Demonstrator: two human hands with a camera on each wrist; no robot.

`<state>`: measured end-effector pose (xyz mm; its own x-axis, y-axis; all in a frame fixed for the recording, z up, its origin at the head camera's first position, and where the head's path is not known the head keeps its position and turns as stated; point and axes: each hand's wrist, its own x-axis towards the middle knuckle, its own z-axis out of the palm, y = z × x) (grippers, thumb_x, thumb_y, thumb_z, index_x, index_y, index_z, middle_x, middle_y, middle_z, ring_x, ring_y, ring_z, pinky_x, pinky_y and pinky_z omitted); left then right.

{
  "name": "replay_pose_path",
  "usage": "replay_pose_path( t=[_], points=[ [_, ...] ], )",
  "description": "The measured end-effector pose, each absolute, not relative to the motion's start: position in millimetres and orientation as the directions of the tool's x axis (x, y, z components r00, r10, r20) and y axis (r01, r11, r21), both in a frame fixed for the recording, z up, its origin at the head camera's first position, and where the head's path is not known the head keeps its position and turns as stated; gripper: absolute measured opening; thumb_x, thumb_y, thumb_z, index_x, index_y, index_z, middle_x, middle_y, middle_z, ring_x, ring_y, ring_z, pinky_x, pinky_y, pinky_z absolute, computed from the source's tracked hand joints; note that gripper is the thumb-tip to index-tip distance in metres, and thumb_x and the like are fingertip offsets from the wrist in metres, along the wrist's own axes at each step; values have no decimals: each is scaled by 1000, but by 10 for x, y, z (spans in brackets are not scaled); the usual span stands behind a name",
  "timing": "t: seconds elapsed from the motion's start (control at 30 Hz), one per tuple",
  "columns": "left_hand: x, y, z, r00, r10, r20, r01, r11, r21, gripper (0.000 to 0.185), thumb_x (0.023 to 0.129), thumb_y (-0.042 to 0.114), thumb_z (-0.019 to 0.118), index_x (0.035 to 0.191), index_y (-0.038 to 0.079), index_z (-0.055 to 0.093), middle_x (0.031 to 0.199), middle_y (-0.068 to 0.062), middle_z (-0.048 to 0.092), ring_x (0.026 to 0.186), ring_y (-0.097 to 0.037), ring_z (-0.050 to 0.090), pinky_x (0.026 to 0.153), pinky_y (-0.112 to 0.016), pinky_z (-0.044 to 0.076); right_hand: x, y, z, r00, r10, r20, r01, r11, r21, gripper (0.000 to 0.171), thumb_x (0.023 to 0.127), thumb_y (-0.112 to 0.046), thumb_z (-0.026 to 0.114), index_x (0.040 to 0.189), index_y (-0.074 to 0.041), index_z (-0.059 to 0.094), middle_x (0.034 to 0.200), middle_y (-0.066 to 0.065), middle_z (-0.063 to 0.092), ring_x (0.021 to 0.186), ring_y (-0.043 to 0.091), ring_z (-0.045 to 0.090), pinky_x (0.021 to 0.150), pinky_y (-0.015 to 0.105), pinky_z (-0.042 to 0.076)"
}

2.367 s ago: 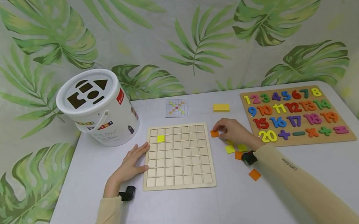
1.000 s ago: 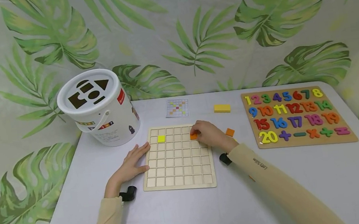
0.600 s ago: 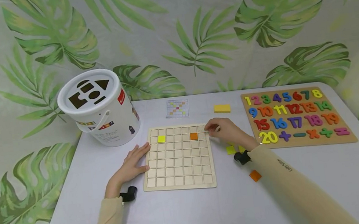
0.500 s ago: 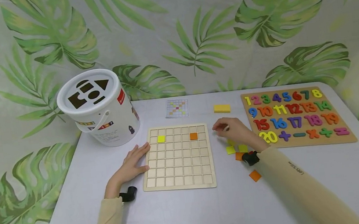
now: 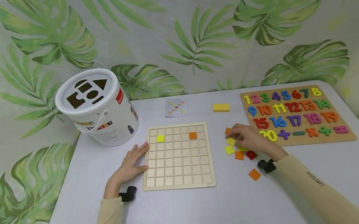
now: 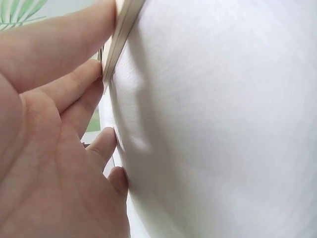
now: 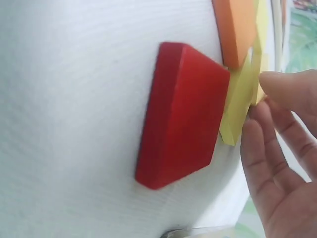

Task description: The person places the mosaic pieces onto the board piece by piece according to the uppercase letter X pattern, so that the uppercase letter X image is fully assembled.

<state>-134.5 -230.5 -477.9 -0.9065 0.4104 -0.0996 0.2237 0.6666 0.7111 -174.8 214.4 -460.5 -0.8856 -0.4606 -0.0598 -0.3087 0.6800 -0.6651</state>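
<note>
The right hand (image 5: 250,139) pinches a yellow square tile (image 5: 231,141) right of the pale wooden grid board (image 5: 180,158), a red square tile (image 5: 251,155) nearer; the left hand (image 5: 129,167), spread, touches that board; white round bucket (image 5: 113,128) far left.

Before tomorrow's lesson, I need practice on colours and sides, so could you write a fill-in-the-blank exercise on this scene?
On the grid board, the yellow tile shares its row with one ____ tile.
The hand touching the grid board is the person's ____ one.
In the right wrist view, the loose tile nearest the camera is ____.
Missing words: orange; left; red.
</note>
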Motion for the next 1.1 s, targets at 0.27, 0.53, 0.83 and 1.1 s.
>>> replay_pose_path(
  t=[0.27,0.53,0.83,1.1],
  points=[
    [-1333,-2310,-4757,-905,421,-62,251,645,722,71,84,6,66,147,-1,33,155,-15,23,142,-42,5,112,-57,-4,-1768,2085,-4584,-861,-505,-66,-376,718,-586,24,81,6,68,102,-4,69,98,4,58,82,18,53,72,32,52],
    [-1333,-2311,-4752,-904,423,-70,246,646,723,71,85,7,66,147,-1,33,155,-15,23,142,-42,5,112,-57,-4,-1795,2052,-4570,-868,-491,-82,-362,735,-573,22,84,-4,71,105,-4,67,90,2,56,80,18,51,72,30,51],
    [-1333,-2312,-4762,-905,419,-72,242,646,724,71,84,6,66,147,0,33,155,-14,23,142,-41,4,112,-56,-4,-1817,1791,-4482,-869,-491,55,-400,633,-663,24,81,0,73,104,-1,66,90,3,57,81,19,52,73,31,53],
    [-1329,-2317,-4761,-902,427,-66,252,643,723,71,85,6,66,147,-1,32,155,-15,23,142,-41,5,113,-56,-3,-1847,1232,-4467,-813,-572,108,-462,521,-718,24,80,3,70,104,2,67,92,6,58,80,18,52,72,28,52]
  ],
)
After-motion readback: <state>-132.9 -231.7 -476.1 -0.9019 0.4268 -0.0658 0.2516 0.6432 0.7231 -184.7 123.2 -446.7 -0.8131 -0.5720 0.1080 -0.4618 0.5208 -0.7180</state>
